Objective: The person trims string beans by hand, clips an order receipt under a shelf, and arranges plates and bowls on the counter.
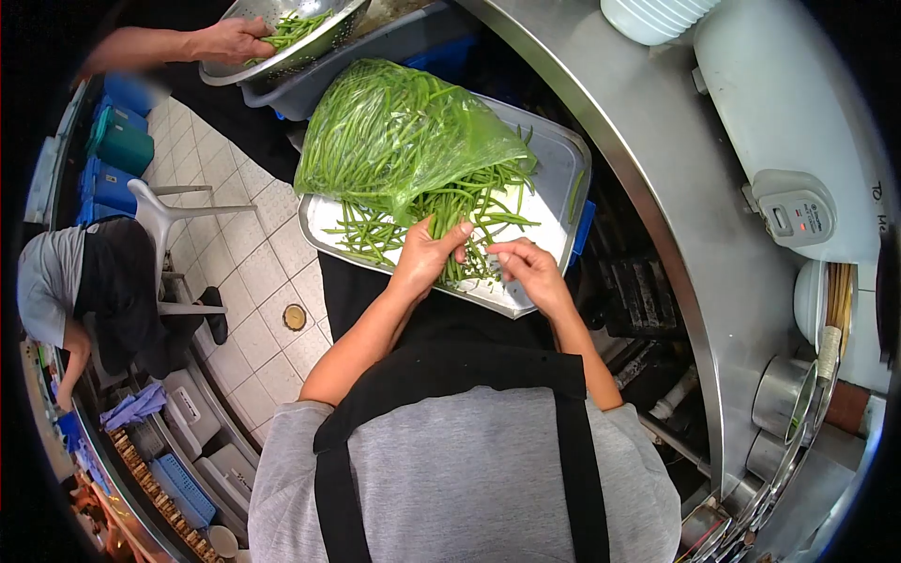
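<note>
A metal tray (554,155) lies in front of me, with a clear plastic bag of green beans (385,131) on its far left part. Loose green beans (366,230) spill from the bag's mouth across the tray. My left hand (430,251) is closed around several green beans near the tray's front edge. Just right of it, my right hand (526,266) has its thumb and fingers pinched together at the bean ends; what is between its fingertips is too small to make out.
Top left, another person's hand (235,39) reaches into a metal colander (324,42) of beans over a grey tub (272,97). A steel counter (648,113) curves along the right. At left are a white chair (150,211) and a bending person (56,281).
</note>
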The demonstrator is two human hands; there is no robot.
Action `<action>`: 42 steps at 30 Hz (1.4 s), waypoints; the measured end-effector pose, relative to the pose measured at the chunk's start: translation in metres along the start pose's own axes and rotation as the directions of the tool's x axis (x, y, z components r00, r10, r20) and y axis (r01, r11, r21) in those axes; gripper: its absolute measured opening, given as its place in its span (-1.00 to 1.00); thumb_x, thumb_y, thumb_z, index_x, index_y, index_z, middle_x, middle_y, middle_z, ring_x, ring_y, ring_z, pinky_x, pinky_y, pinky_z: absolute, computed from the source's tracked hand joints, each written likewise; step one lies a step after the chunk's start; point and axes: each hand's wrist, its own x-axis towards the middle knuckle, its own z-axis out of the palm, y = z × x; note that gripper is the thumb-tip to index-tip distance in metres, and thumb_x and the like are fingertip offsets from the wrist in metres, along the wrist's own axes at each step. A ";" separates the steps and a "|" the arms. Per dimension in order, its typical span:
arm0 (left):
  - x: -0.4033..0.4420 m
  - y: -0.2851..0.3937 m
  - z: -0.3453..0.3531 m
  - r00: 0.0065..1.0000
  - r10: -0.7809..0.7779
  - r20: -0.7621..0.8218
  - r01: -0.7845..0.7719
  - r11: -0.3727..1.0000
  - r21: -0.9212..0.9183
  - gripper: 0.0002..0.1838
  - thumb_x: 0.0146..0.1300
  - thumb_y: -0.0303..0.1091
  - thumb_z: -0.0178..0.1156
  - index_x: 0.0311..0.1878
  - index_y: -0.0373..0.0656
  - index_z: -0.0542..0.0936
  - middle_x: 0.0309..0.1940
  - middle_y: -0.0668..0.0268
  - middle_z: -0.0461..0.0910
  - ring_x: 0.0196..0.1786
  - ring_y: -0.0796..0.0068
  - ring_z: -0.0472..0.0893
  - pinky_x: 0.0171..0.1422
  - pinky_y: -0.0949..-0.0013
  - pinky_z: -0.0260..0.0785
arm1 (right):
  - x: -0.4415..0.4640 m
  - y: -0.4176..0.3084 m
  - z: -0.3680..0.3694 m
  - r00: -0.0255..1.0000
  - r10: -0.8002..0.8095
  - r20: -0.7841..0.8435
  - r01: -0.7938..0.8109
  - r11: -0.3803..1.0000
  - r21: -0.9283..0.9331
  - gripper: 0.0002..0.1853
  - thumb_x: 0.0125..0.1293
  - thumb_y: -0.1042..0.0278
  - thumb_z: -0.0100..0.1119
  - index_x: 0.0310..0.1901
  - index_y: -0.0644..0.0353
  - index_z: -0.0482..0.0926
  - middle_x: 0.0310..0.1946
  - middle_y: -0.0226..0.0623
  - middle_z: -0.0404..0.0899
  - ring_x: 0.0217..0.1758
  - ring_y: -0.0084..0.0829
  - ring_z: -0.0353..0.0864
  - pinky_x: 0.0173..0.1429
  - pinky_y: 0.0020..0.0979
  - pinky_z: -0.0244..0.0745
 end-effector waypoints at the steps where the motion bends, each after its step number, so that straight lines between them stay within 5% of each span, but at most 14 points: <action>1: 0.001 -0.002 -0.002 1.000 0.012 -0.002 -0.012 1.000 -0.007 -0.80 0.24 -0.29 0.25 -0.27 -0.23 0.52 -0.60 0.43 0.47 -0.56 0.68 0.41 -0.43 0.56 0.25 | -0.001 -0.001 0.004 1.000 0.017 0.026 -0.016 1.000 -0.016 -0.78 0.35 0.44 0.06 -0.05 0.34 0.57 -0.36 -0.44 0.43 -0.42 -0.63 0.40 -0.26 -0.57 0.35; 10: 0.003 -0.008 0.002 0.986 0.144 -0.081 -0.153 0.981 -0.120 -0.79 0.29 -0.28 0.19 -0.21 -0.25 0.53 -0.41 0.34 0.57 -0.35 0.61 0.48 -0.17 0.48 0.35 | 0.004 0.001 0.010 0.986 0.145 0.080 -0.161 0.951 0.265 -0.81 0.35 0.40 0.07 -0.15 0.39 0.53 -0.47 -0.40 0.50 -0.46 -0.64 0.39 -0.33 -0.59 0.33; 16: -0.004 0.005 0.014 0.945 0.318 0.073 -0.318 0.948 -0.005 -0.82 0.34 -0.26 0.13 -0.21 -0.19 0.49 -0.44 0.43 0.52 -0.32 0.66 0.46 -0.14 0.50 0.33 | 0.015 -0.001 0.014 0.984 0.177 -0.012 -0.114 0.686 0.719 -0.87 0.36 0.41 0.02 -0.19 0.29 0.48 -0.45 -0.39 0.42 -0.49 -0.54 0.44 -0.35 -0.51 0.38; 21: 0.010 0.082 0.004 0.954 0.293 -0.057 -0.278 0.941 0.192 -0.79 0.27 -0.29 0.20 -0.16 -0.22 0.50 -0.41 0.38 0.54 -0.32 0.59 0.52 -0.19 0.45 0.37 | 0.009 0.010 0.004 0.985 0.071 -0.156 -0.018 0.946 0.323 -0.85 0.32 0.40 0.11 -0.21 0.30 0.56 -0.49 -0.42 0.49 -0.50 -0.60 0.43 -0.34 -0.52 0.40; 23: 0.028 0.135 -0.010 0.598 0.795 0.097 -0.627 0.390 0.674 -0.80 0.26 -0.33 0.19 -0.14 -0.24 0.49 -0.37 0.30 0.56 -0.27 0.51 0.56 -0.13 0.44 0.42 | 0.003 0.015 0.000 0.978 -0.034 -0.205 0.055 0.994 0.095 -0.85 0.27 0.43 0.17 -0.24 0.35 0.60 -0.47 -0.42 0.57 -0.46 -0.65 0.45 -0.33 -0.54 0.42; 24: 0.044 0.162 -0.022 0.594 0.797 0.111 -0.647 0.391 0.654 -0.80 0.17 -0.39 0.22 -0.15 -0.22 0.52 -0.31 0.24 0.59 -0.20 0.42 0.59 -0.05 0.35 0.42 | 0.001 0.017 -0.001 0.964 -0.115 -0.239 0.103 0.993 -0.060 -0.86 0.27 0.44 0.18 -0.23 0.35 0.60 -0.45 -0.41 0.58 -0.45 -0.64 0.47 -0.32 -0.54 0.43; 26: 0.068 0.225 -0.046 0.361 0.869 0.339 -0.486 -0.135 0.864 -0.75 0.09 -0.49 0.21 -0.12 -0.23 0.52 -0.26 0.07 0.60 -0.19 0.07 0.61 -0.09 0.19 0.42 | -0.009 0.021 -0.004 0.925 -0.249 -0.286 0.136 0.922 -0.363 -0.86 0.26 0.47 0.18 -0.21 0.36 0.59 -0.41 -0.38 0.61 -0.41 -0.63 0.51 -0.29 -0.55 0.44; 29: 0.123 0.291 -0.088 0.572 0.788 0.227 -0.317 -0.042 0.947 -0.62 0.18 -0.28 0.23 0.05 -0.16 0.49 -0.11 0.02 0.58 -0.07 -0.02 0.57 -0.04 0.12 0.40 | -0.020 0.002 0.004 0.918 -0.250 -0.309 0.074 0.872 -0.484 -0.87 0.16 0.46 0.20 -0.24 0.26 0.57 -0.41 -0.17 0.59 -0.42 -0.37 0.57 -0.27 -0.43 0.45; 30: 0.119 0.320 -0.089 0.923 0.385 -0.020 -0.158 0.424 0.892 -0.55 0.15 -0.45 0.17 0.15 -0.20 0.43 0.06 -0.07 0.47 0.05 0.06 0.52 0.15 0.19 0.36 | -0.022 -0.003 0.005 0.917 -0.319 -0.239 0.140 0.820 -0.555 -0.86 0.15 0.41 0.20 -0.26 0.23 0.58 -0.35 -0.15 0.59 -0.37 -0.21 0.60 -0.25 -0.34 0.49; 32: 0.124 0.319 -0.091 0.779 0.614 -0.132 0.188 -0.027 0.982 -0.35 0.08 -0.26 0.30 0.27 -0.08 0.34 0.14 0.00 0.45 0.20 0.19 0.45 0.24 0.08 0.29 | -0.024 -0.001 -0.001 0.935 -0.347 -0.067 0.184 0.641 -0.745 -0.86 0.16 0.37 0.19 -0.28 0.21 0.61 -0.31 -0.14 0.59 -0.32 -0.12 0.61 -0.23 -0.25 0.52; 35: 0.138 0.280 -0.119 0.297 0.862 0.411 -0.070 -0.409 0.910 -0.55 0.11 -0.27 0.27 0.10 -0.10 0.50 0.04 0.00 0.51 0.10 -0.04 0.48 0.12 0.09 0.35 | -0.012 0.011 -0.013 0.923 -0.354 -0.153 0.083 0.570 -0.818 -0.88 0.18 0.38 0.15 -0.38 0.24 0.59 -0.33 -0.14 0.57 -0.32 -0.07 0.60 -0.21 -0.13 0.52; 39: 0.060 0.197 -0.059 0.498 0.805 0.321 -0.489 -0.046 0.871 -0.65 0.14 -0.31 0.24 0.00 -0.19 0.53 -0.02 0.08 0.54 0.08 0.04 0.48 0.19 0.19 0.31 | 0.017 0.005 -0.037 0.843 -0.501 -0.197 0.025 0.402 -0.915 -0.92 0.13 0.42 0.17 -0.41 0.23 0.57 -0.37 -0.16 0.53 -0.26 -0.11 0.58 -0.15 -0.14 0.48; 40: 0.052 0.167 -0.055 0.433 0.808 0.400 -0.523 -0.137 0.841 -0.72 0.13 -0.37 0.25 -0.07 -0.17 0.56 -0.09 0.11 0.57 0.05 0.07 0.51 0.17 0.21 0.33 | 0.024 0.005 -0.041 0.836 -0.511 -0.201 0.016 0.388 -0.921 -0.93 0.11 0.43 0.20 -0.39 0.21 0.59 -0.36 -0.19 0.54 -0.24 -0.12 0.58 -0.12 -0.16 0.48; 42: 0.026 0.109 -0.039 0.610 0.713 0.346 -0.557 0.074 0.827 -0.78 0.11 -0.45 0.24 -0.13 -0.17 0.59 -0.14 0.10 0.58 -0.02 0.11 0.55 0.10 0.20 0.38 | 0.031 0.010 -0.047 0.847 -0.502 -0.175 0.005 0.337 -0.942 -0.92 0.08 0.44 0.23 -0.37 0.19 0.61 -0.36 -0.23 0.55 -0.22 -0.17 0.58 -0.09 -0.18 0.46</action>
